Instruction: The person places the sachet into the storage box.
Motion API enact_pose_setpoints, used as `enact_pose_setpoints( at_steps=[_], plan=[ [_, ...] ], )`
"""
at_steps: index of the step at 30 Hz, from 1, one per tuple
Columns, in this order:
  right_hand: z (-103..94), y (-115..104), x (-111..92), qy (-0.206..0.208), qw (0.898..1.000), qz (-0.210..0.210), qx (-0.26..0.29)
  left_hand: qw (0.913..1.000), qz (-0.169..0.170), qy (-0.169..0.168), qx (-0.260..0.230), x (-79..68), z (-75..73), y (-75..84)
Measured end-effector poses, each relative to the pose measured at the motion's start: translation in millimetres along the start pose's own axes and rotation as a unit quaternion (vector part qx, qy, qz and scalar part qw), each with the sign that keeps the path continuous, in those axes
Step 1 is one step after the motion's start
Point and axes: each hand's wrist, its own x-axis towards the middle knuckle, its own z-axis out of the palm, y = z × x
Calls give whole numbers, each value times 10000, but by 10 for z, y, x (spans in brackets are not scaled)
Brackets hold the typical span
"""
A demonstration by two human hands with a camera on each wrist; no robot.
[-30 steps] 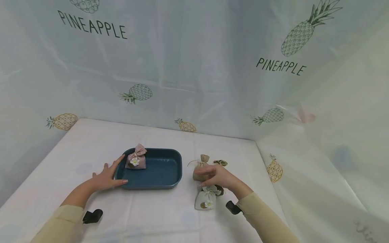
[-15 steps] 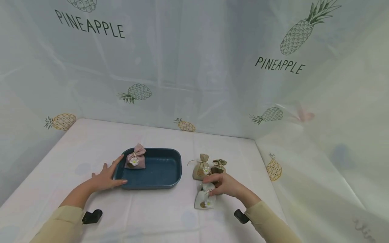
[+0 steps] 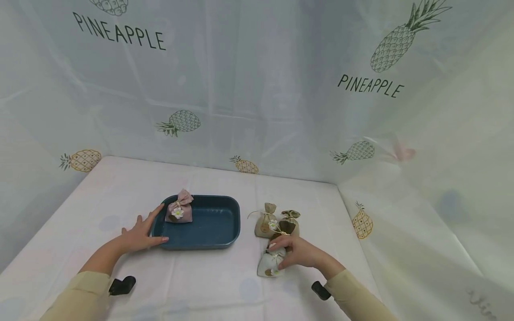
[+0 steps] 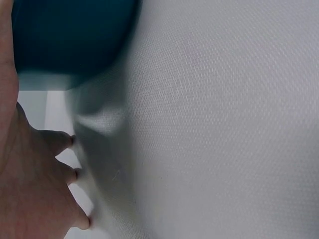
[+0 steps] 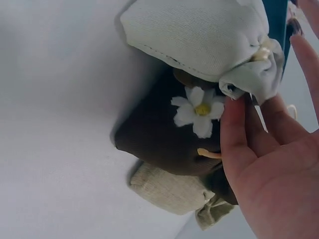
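Note:
My left hand (image 3: pixel 138 235) lies with spread fingers against the left end of a dark blue rectangular tray (image 3: pixel 217 244), its thumb at the front rim. A pink drawstring pouch (image 3: pixel 184 215) with a white flower sits inside the tray, at its left. Right of the tray, my right hand (image 3: pixel 301 253) is at a white drawstring pouch (image 3: pixel 266 263). In the right wrist view its fingertips touch the gathered neck of this white pouch (image 5: pixel 199 37), while the thumb (image 5: pixel 305 55) stands apart. A dark brown pouch (image 5: pixel 169 132) with a white flower lies beside it, partly covered by the hand in the head view.
Behind the right hand stand a tan pouch (image 3: pixel 263 227) and another beige pouch (image 3: pixel 295 218), close together. A pale cloth (image 3: pixel 201 285) covers the table. Pineapple-printed sheeting (image 3: pixel 257 89) rises at the back and sides.
My right hand has moved from over the tan pouch toward me, down to the white pouch, uncovering the tan pouch and part of the brown one. The left hand and tray have stayed put.

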Motion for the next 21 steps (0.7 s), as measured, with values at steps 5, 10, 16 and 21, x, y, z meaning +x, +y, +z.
enact_pose_setpoints(
  at_steps=[5, 10, 16, 21],
  plan=[
    [48, -5, 6, -70, 9996, 224, -153, 9999, -15, -11, 99, -1, -12, 19],
    [100, 2, 29, -83, 9989, 266, -373, 9999, -18, -12, 148, 0, -13, 22],
    [149, 32, 55, -121, 9952, 291, -926, 9999, -26, -1, 106, 3, -6, 12],
    [178, 48, 61, -92, 9925, 224, -1198, 9999, -36, 8, 115, 6, -1, 9]
  ],
)
